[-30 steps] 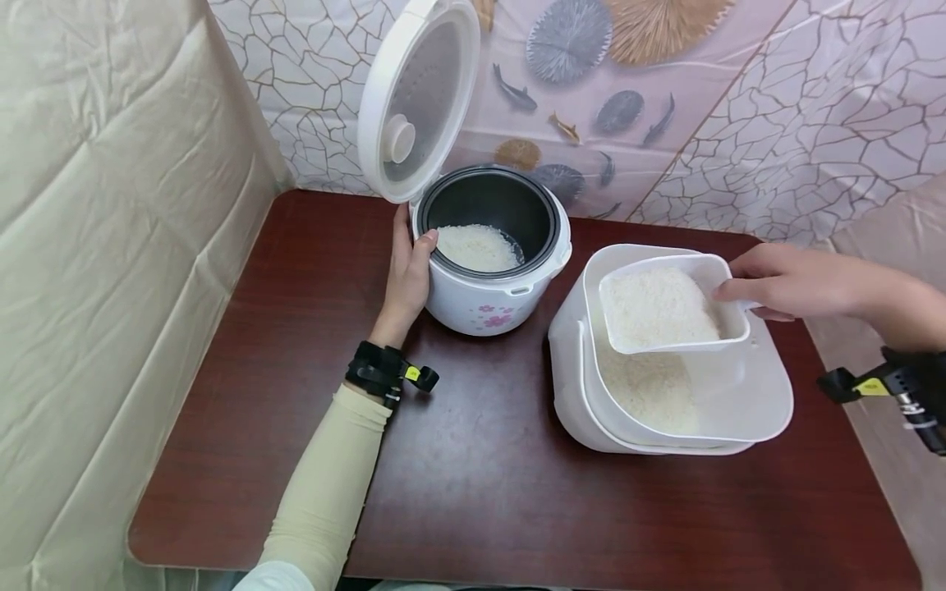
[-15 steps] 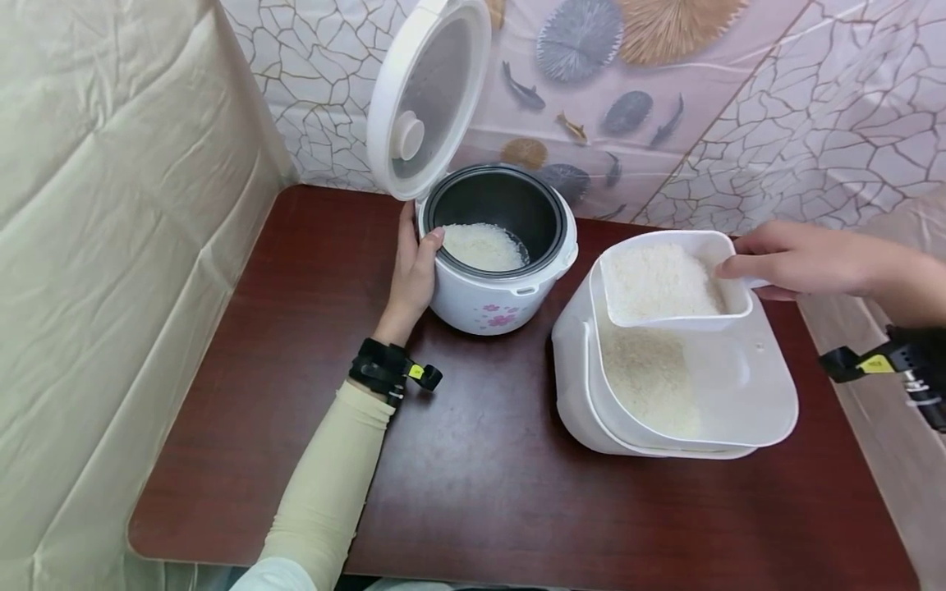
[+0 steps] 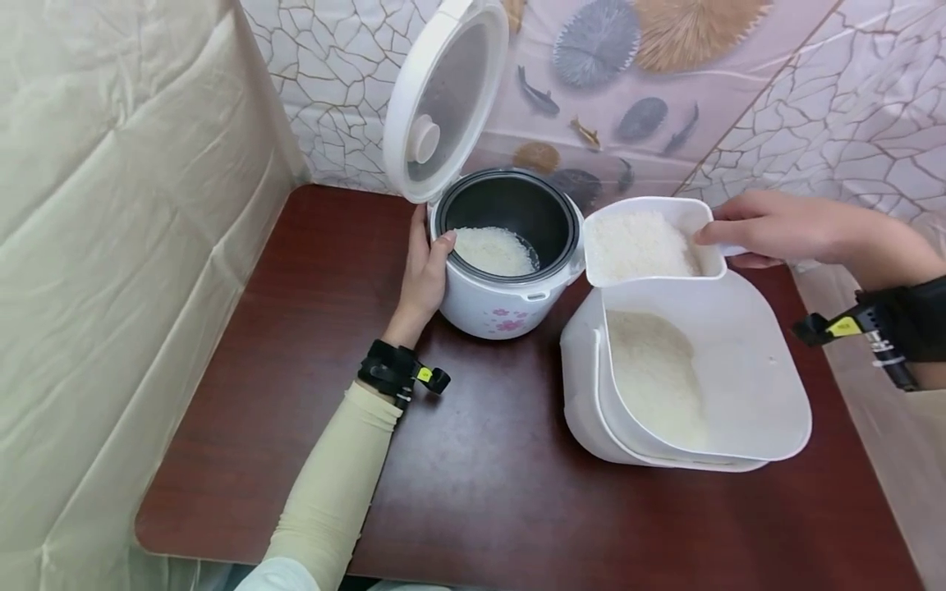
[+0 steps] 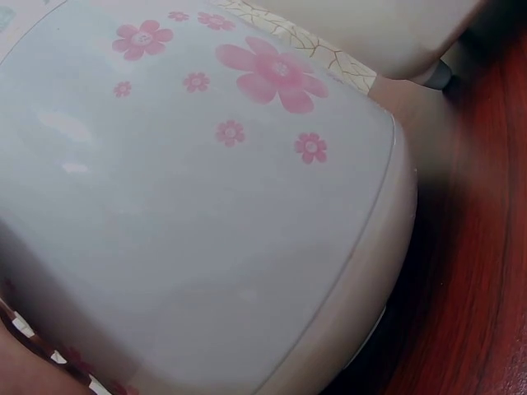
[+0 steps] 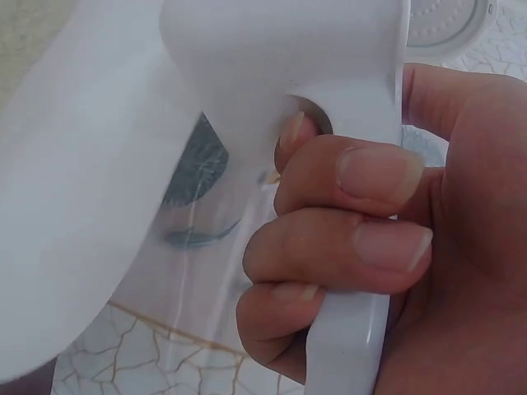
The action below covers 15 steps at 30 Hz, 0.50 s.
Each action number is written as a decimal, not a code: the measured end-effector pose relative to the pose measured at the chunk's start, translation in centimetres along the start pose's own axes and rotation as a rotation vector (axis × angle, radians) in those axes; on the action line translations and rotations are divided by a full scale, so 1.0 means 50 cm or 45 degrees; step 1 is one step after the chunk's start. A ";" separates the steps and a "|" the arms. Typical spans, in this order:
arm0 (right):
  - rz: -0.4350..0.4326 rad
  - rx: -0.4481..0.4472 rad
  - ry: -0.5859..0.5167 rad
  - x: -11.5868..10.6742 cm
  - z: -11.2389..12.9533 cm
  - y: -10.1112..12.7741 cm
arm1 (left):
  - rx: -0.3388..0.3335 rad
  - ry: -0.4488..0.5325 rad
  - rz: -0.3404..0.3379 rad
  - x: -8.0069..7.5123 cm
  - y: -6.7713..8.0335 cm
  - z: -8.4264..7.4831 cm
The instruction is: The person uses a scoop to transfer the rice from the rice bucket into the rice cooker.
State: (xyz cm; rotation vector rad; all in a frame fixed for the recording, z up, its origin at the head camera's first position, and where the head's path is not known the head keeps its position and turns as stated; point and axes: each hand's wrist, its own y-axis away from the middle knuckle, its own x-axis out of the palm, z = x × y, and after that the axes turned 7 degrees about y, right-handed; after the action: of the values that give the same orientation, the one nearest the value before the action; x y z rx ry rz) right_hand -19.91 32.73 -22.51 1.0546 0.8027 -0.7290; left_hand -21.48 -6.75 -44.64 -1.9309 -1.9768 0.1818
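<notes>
The right hand (image 3: 769,228) is gripping the handle of a white scoop (image 3: 645,243), its fingers (image 5: 354,247) curled tight round that handle in the right wrist view. The scoop is heaped with rice and is hanging in the air just beside the right rim of the rice cooker (image 3: 510,258), above the back edge of the white rice bin (image 3: 746,386). Whether the scoop's lip is touching the cooker's rim is not clear.

The left hand (image 3: 424,275) is resting against the left wall of the cooker, fingers lying along the white body and the thumb hooked at the rim; it is bracing the cooker rather than closing round it. The left wrist view is showing only the cooker's white side with pink flowers (image 4: 276,74) and a strip of the table.

The cooker is standing near the back edge of the dark red table (image 3: 473,484), about midway along it, with its lid (image 3: 443,98) standing open and tilted back to the left. Its dark inner pot (image 3: 517,213) is holding a layer of rice. The bin is sitting toward the right edge of the table, just beside the cooker, with a mound of rice (image 3: 654,377) lying in its left half.
</notes>
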 end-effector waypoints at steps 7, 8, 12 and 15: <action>0.026 -0.041 0.037 -0.036 0.036 -0.057 | -0.008 -0.009 -0.008 0.000 0.001 0.001; 0.032 -0.044 0.048 -0.041 0.043 -0.062 | -0.013 -0.015 -0.007 0.000 0.001 0.002; 0.048 -0.075 0.052 -0.054 0.066 -0.085 | -0.018 -0.013 0.002 0.000 0.002 -0.003; 0.047 -0.068 0.069 -0.060 0.081 -0.104 | -0.028 0.013 0.012 -0.001 0.004 -0.021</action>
State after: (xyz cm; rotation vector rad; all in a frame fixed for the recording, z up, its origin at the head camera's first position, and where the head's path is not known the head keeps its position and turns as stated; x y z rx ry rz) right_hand -24.92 27.64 -21.20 1.0417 0.8424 -0.6464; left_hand -20.94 -6.96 -43.76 -1.9514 -1.9716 0.1533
